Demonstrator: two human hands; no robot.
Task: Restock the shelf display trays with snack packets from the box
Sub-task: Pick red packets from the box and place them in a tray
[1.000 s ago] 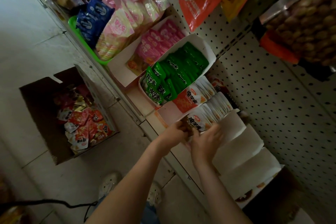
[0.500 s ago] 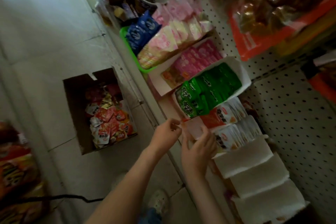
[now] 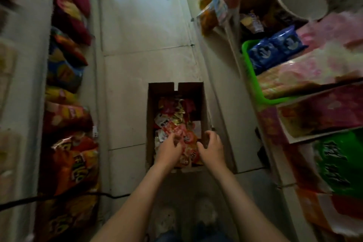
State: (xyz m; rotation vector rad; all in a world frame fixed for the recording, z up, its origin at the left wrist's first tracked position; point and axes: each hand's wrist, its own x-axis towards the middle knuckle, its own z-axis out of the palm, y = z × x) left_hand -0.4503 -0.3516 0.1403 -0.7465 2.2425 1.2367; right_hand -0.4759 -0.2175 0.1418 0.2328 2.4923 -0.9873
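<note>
A person's left hand (image 3: 169, 150) digs curled fingers into the heap of red and white foil snack packets (image 3: 172, 118) lying in the brown cardboard box (image 3: 150, 116) on the pale tiled floor (image 3: 147, 25), near the feet. The right hand (image 3: 212, 148) hovers just beside it, loosely curled and seemingly empty. Squaring a flat stack between both hands should beat a loose fistful. The aisle is narrow, with orange crisp bags (image 3: 68, 163) crowding the left and white cardboard display trays (image 3: 292, 138) jutting from the right, so a straight-up lift looks safest.

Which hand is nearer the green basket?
Right. The right hand hovers at the shelf-side wall of the box, closer to the green basket; the left hand is farther off, on the packets mid-box.
</note>
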